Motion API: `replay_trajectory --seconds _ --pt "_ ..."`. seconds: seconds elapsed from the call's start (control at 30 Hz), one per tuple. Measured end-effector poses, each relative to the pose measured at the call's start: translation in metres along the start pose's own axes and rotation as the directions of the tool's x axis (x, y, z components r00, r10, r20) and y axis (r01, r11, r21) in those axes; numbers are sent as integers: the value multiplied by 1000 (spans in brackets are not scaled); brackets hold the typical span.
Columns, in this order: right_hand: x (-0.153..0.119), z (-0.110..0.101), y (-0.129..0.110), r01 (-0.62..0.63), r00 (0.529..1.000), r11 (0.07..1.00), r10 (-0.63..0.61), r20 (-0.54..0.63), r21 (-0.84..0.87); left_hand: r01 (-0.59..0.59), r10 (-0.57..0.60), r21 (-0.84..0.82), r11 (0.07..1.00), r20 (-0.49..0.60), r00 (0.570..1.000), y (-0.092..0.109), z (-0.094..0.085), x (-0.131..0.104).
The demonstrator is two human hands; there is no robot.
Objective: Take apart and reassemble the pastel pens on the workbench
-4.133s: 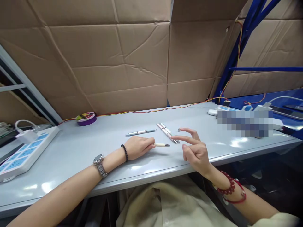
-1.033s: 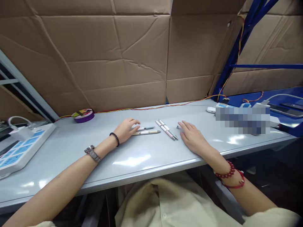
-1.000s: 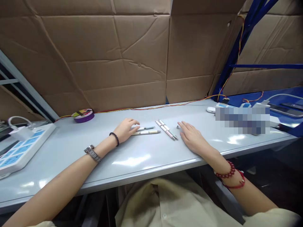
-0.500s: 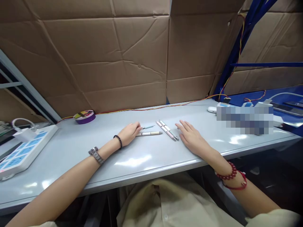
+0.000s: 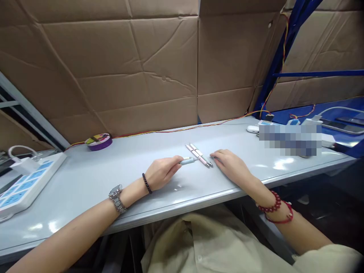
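My left hand [image 5: 165, 171] is closed around the rear of a light blue pen [image 5: 187, 161], whose tip points right just above the table. A second, pale pen [image 5: 187, 157] shows along its upper side in the same grip; most of it is hidden. Side by side on the table lie a white and pink pen [image 5: 197, 155] and a white and grey-green pen [image 5: 201, 152], slanting with their metal tips toward me. Just right of them rests my right hand [image 5: 230, 166], fingers loosely bent, thumb apart, with no object visible in it.
A purple roll of tape [image 5: 99, 142] sits at the back left. On the left lies a white power strip [image 5: 31, 185] with a plugged-in charger. A thin red-yellow wire [image 5: 159, 131] runs along the cardboard wall [image 5: 136, 68]. Several devices and a blurred-out patch occupy the right end.
My left hand has picked up the two pens lying beneath it and moved right and nearer to me. The right hand's spread fingers have drawn together and bent. The view has shifted slightly.
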State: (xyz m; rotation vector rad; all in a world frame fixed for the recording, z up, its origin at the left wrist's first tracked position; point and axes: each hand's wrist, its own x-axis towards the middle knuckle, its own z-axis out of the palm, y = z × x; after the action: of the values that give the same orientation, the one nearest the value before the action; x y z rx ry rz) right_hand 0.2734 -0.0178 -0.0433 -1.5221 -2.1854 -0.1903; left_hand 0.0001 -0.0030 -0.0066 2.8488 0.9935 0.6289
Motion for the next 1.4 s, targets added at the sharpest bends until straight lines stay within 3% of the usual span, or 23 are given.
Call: replay_trajectory --seconds 0.13,0.27,0.4,0.47,0.53,0.7,0.8,1.1,1.4 --pt "-2 -5 -7 -34 996 994 42 -78 100 -45 44 34 998 28 999 0 -1 0" --pt "-3 -10 -17 55 975 945 18 -220 322 -53 49 62 997 56 997 -1 0 0" --pt "-8 -13 -28 80 923 813 158 -350 577 -29 25 86 996 49 999 -1 2 0" --pt "-11 -13 -34 89 898 717 242 -367 691 -10 6 101 995 40 999 -1 2 1" --pt "-13 -12 -39 99 902 668 254 -350 738 0 -4 115 993 38 999 -2 3 1" --pt "-11 -13 -42 74 964 689 136 -228 721 -5 -1 127 992 48 999 0 4 1" --pt "-10 -13 -42 114 978 704 44 -203 701 -36 28 129 991 65 997 3 5 2" --pt "-13 -13 -46 314 926 780 -127 -354 541 -131 115 156 979 111 987 4 5 2" --pt "-13 -15 -46 310 930 785 -133 -344 537 -157 140 169 973 112 984 1 7 2"
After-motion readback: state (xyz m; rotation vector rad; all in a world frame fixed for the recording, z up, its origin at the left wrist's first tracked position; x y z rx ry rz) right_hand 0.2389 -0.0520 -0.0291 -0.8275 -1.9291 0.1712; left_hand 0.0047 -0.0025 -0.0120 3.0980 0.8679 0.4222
